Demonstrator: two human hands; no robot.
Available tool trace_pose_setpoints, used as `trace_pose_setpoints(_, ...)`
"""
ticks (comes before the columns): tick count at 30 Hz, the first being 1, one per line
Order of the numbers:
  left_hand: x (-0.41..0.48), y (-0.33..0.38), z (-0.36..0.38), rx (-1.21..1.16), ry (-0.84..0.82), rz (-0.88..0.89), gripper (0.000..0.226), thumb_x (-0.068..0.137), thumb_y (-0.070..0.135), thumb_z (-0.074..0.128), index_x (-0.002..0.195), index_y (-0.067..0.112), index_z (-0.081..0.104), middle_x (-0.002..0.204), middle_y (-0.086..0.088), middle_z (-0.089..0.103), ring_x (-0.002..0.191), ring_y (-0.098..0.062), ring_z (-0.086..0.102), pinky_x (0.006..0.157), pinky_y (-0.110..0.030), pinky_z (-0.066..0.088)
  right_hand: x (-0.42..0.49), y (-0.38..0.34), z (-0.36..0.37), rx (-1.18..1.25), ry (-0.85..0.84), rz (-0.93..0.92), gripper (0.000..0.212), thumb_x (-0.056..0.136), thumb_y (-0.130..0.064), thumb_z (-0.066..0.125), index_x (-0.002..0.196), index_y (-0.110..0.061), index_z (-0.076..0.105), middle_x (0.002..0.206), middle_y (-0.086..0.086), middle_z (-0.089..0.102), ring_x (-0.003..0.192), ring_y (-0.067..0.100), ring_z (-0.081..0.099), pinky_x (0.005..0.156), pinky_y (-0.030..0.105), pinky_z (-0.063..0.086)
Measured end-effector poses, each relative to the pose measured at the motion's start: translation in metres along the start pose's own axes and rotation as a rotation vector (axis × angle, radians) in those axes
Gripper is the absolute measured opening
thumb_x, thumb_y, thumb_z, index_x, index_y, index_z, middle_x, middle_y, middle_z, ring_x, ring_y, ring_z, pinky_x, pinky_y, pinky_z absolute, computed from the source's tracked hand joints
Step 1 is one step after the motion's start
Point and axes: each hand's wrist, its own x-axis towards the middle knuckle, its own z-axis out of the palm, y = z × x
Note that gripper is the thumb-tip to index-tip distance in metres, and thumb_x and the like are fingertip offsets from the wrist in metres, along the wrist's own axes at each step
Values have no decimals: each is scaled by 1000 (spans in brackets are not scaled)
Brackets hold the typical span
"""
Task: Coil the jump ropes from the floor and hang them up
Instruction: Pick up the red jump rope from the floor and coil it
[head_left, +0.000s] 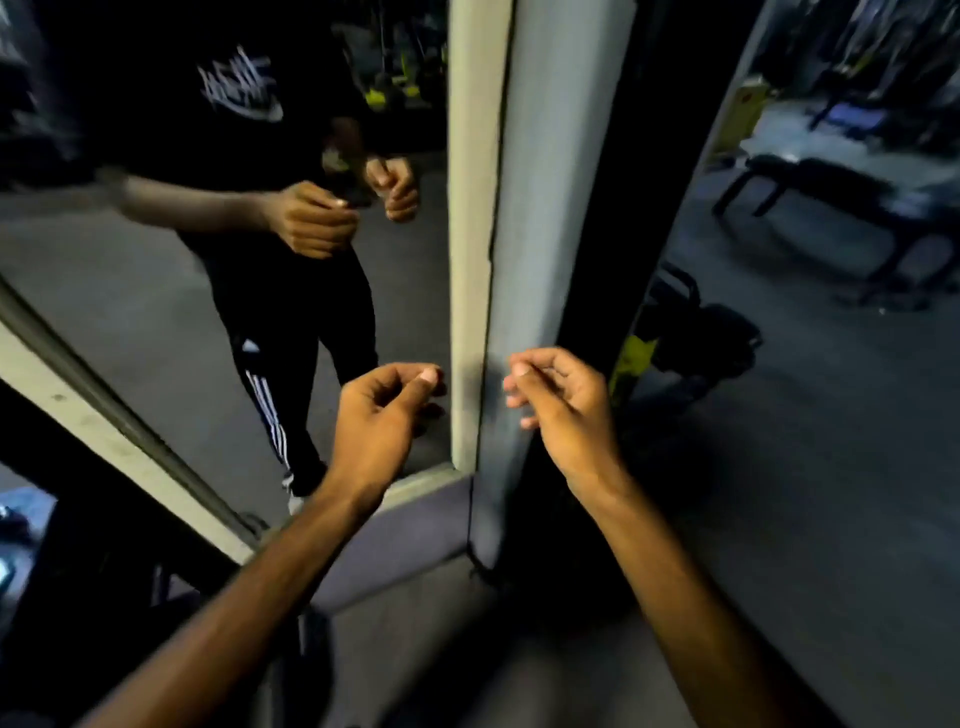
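Observation:
My left hand (387, 415) and my right hand (558, 410) are raised side by side, a short gap apart, in front of a grey pillar (550, 208). On each hand the thumb meets the curled forefinger in a pinch, and I see nothing between the fingers. A thin dark cord (471, 519), possibly a jump rope, hangs down the pillar's lower edge below my hands and ends in a small tangle at the floor (484, 569). The picture is dim and blurred.
A framed wall mirror (462, 260) to the left reflects a person in dark clothes with both hands raised. A black bench (831, 192) stands at the right rear, with a dark yellow-marked machine (691, 338) beside the pillar. Grey floor (831, 493) spreads to the right.

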Motion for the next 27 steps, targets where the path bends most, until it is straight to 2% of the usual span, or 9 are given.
trace_pose_setpoints(3,-35,-52,53,2,17,-171,15,96,14,59,94,5,71,84,-7,72,71,-20,65,68,-34,49,-25,46,-69,-86,4,158,9,93,-6,57,96,-2,65,74,4,66,57,1,59,47,16,41)
trace_pose_setpoints(7,-68,-107,125,-1,-35,-344,14,95,7,57,89,5,70,74,0,71,64,-14,63,58,-27,47,-43,103,-150,-125,74,304,6,92,-10,61,90,-12,67,70,2,67,57,4,60,45,17,43)
trace_pose_setpoints(9,-76,-129,157,15,-76,-402,15,95,6,57,87,8,69,67,4,70,59,-8,63,54,-23,46,-48,130,-184,-131,126,374,7,89,-12,63,89,-7,67,68,3,66,56,8,59,43,17,42)
trace_pose_setpoints(12,-73,-162,207,78,-152,-470,15,95,5,56,86,9,67,73,-3,68,55,-5,61,52,-20,43,-50,179,-233,-150,190,499,11,91,-8,59,91,1,66,67,3,65,53,9,56,41,18,39)
trace_pose_setpoints(17,-51,-232,265,207,-249,-585,12,95,0,55,91,3,65,76,-8,66,48,2,57,45,-11,41,-45,266,-285,-176,214,700,10,92,-6,56,88,-12,63,68,2,63,50,4,55,39,14,37)
trace_pose_setpoints(19,-35,-299,302,255,-299,-614,16,94,0,55,85,7,66,72,-6,64,52,-3,57,50,-17,43,-34,334,-311,-212,185,749,12,92,-3,55,87,-11,62,68,4,61,47,-1,54,40,12,38)
trace_pose_setpoints(21,-28,-324,312,326,-317,-643,26,92,-1,57,73,16,65,71,-4,64,62,-12,56,60,-27,45,-31,358,-316,-244,173,786,10,92,0,55,88,-7,62,68,6,60,46,-4,53,41,9,39)
trace_pose_setpoints(23,-22,-403,344,370,-317,-692,28,90,4,59,70,23,63,70,-1,64,66,-15,55,66,-32,47,-28,432,-334,-293,126,816,14,91,0,55,84,-10,61,68,5,59,46,-3,53,42,9,39)
trace_pose_setpoints(27,-40,-591,376,414,-274,-809,11,71,36,61,69,28,68,64,2,66,61,-19,62,68,-42,56,-48,593,-360,-416,1,896,28,85,-1,60,70,-24,60,63,0,60,56,12,53,54,20,40)
